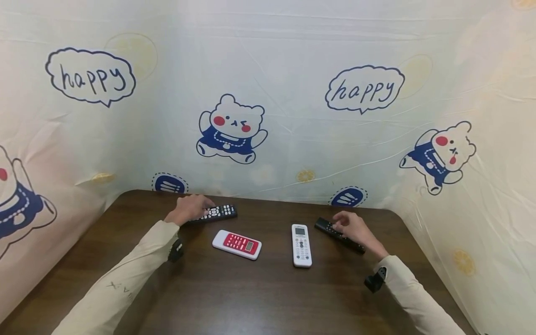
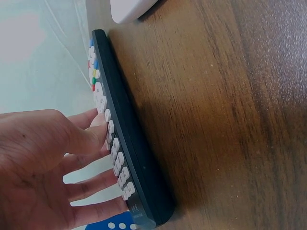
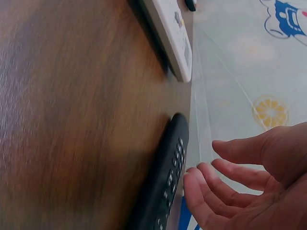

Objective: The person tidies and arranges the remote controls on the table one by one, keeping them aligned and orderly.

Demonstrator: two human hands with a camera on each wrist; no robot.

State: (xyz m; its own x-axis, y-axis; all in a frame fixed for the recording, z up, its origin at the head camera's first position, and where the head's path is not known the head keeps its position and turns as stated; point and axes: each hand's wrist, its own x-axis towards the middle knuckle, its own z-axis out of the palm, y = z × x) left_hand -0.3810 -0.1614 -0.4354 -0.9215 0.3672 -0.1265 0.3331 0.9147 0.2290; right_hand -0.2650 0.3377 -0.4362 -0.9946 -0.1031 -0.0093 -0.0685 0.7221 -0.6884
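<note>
At the back left of the table, my left hand (image 1: pixel 190 209) is over a black remote control (image 1: pixel 221 212) with white keys and a few coloured ones. In the left wrist view its thumb (image 2: pixel 97 132) is right at the keys, and the other fingers reach fairly straight to the remote's far side, their tips partly hidden behind it. On the right, my right hand (image 1: pixel 354 228) hovers over a slimmer black remote control (image 1: pixel 324 226). Its thumb and fingers are spread apart in the right wrist view, with nothing between them, beside that remote's keys (image 3: pixel 173 165).
Between the hands lie a white remote with a red key panel (image 1: pixel 237 244) and a white remote with a small grey screen (image 1: pixel 301 245). All rest on a dark wooden table (image 1: pixel 251 298). A printed curtain (image 1: pixel 289 93) borders the table's back and sides.
</note>
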